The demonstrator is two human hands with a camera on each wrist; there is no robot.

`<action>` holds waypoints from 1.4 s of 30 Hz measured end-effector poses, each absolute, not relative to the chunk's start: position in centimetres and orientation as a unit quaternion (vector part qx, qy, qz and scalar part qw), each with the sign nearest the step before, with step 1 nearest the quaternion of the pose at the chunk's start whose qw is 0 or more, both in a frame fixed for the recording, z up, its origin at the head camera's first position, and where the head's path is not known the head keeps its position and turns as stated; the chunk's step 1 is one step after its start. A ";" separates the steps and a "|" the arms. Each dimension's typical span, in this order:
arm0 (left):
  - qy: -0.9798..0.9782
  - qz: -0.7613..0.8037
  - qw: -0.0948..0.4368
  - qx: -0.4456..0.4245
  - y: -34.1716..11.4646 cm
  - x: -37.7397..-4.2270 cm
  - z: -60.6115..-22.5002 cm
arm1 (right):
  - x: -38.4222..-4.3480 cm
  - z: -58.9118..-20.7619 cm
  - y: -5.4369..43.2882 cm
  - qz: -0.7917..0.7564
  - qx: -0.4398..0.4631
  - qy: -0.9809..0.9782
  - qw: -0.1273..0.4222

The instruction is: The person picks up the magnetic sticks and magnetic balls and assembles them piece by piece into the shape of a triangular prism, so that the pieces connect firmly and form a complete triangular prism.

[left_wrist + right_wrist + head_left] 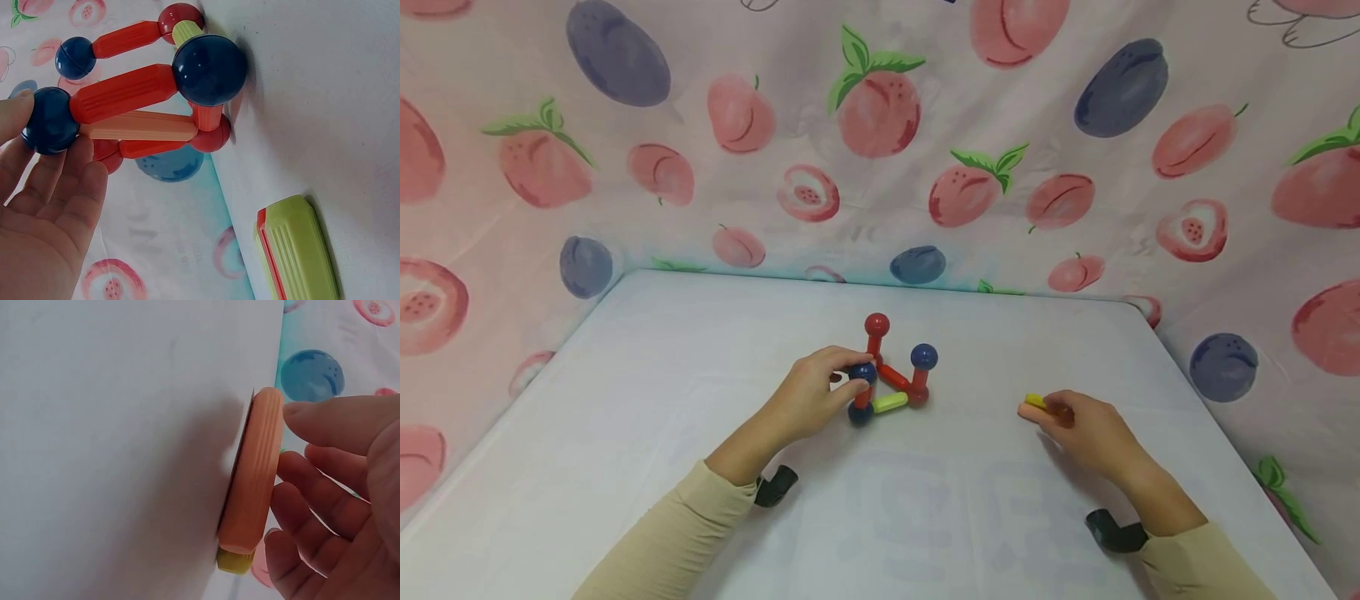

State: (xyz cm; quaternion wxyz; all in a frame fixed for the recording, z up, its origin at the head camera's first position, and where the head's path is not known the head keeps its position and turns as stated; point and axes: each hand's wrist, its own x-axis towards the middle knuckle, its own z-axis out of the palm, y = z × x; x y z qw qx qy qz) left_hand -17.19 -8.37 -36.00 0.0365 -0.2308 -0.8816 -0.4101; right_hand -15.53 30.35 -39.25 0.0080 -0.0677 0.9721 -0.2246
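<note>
Pinches with the left hand [808, 396] an upper blue ball [50, 122], grip closed on it between thumb and fingers. Belongs, this ball, to a frame of balls and rods [893, 377] standing near the middle of the white surface [625, 392]. Sits atop an upright red rod [125, 94], set at its foot on a lower blue ball [210, 70]. Runs on from there by a yellow-green rod [891, 402] to a dark red ball [917, 395], topped by a second red upright [920, 379] and another blue ball [923, 357]. Continues along a low red rod [207, 116] to a rear corner, rising by a third red upright [874, 346] to a red ball [876, 324]. Shows also, in the left wrist view, an orange rod [140, 125] behind the held upright, attachment unclear, and a yellow-green piece with a red strip [300, 250] on the surface. Touches with the right hand [1093, 433], well apart to the right, a second orange rod [253, 475] beside a yellow rod [236, 561], near the surface; cannot tell whether gripping or merely touching. Backed by fruit-printed cloth [880, 212].
</note>
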 end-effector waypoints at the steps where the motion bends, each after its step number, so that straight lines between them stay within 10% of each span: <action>1: -0.881 -0.411 0.037 -0.231 -8.4 -17.2 -36.0 | -15.6 -39.3 30.3 -0.221 -0.070 0.973 0.009; 28: -0.883 -0.408 0.032 -0.227 -8.3 -17.2 -36.1 | -15.7 -39.0 27.6 -0.203 -0.141 0.969 0.017; 42: -0.887 -0.407 0.025 -0.216 -8.2 -17.3 -36.1 | -15.2 -36.9 24.0 -0.232 -0.200 0.949 -0.074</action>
